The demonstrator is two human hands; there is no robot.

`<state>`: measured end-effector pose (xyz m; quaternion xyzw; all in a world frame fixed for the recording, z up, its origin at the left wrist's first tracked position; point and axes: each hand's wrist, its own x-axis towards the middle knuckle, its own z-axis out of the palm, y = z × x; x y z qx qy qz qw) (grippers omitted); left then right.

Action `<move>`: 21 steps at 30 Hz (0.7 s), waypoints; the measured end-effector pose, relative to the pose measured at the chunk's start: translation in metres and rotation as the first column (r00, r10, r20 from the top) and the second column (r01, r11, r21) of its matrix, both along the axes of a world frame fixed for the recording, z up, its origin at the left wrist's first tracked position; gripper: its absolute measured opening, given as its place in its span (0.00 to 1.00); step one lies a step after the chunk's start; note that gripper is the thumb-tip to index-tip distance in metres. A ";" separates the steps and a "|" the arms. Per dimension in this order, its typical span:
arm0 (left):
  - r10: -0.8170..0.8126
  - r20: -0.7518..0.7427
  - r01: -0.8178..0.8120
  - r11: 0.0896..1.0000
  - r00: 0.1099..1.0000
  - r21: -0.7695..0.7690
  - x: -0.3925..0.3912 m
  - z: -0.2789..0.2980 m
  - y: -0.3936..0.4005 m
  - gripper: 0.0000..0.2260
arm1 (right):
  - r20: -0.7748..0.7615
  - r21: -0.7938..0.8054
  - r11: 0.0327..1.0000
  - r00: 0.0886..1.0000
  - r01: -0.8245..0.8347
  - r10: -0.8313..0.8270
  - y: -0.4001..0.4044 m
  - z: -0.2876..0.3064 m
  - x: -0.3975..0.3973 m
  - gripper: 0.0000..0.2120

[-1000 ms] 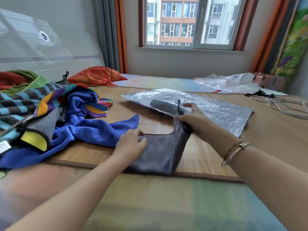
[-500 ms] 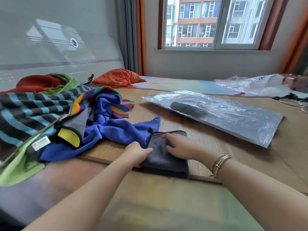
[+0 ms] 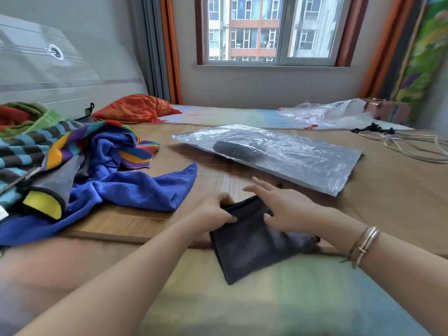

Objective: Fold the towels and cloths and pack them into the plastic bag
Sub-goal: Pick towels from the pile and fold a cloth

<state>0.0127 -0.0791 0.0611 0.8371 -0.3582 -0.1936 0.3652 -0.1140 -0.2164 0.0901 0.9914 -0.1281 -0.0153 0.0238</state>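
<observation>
A folded dark grey cloth (image 3: 252, 248) lies on the near edge of the bamboo mat (image 3: 218, 175). My left hand (image 3: 213, 212) grips its far left corner, fingers curled round the edge. My right hand (image 3: 283, 209) rests on the cloth's far right part with fingers stretched out. Beyond them a clear plastic bag (image 3: 303, 161) lies flat with a dark folded cloth (image 3: 232, 149) inside. A blue towel (image 3: 128, 187) sprawls to the left, beside a pile of striped towels (image 3: 31, 151).
A grey and yellow cloth (image 3: 51, 190) sits on the pile at left. An orange cloth (image 3: 135, 107) lies at the back. Crumpled plastic (image 3: 332, 112) and a coil of cables (image 3: 412, 144) occupy the far right. A window is on the far wall.
The grey cloth's right half was brought over to the left, making a smaller fold. It now sits turned at an angle, nearer me, with my left hand gripping its edge.
</observation>
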 end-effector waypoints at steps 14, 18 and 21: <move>-0.147 0.186 0.191 0.950 0.971 -0.247 -0.074 0.027 -0.165 0.14 | 0.250 -0.017 0.877 0.852 0.480 -0.461 -0.123 0.022 -0.117 0.07; -0.242 0.115 0.251 0.965 0.963 -0.072 -0.089 0.013 -0.207 0.16 | 0.264 -0.119 0.790 0.786 0.601 -0.558 -0.150 0.017 -0.136 0.06; -0.280 0.193 0.272 0.960 0.940 0.069 -0.097 -0.001 -0.225 0.17 | 0.271 -0.117 0.770 0.766 0.627 -0.582 -0.165 0.006 -0.144 0.07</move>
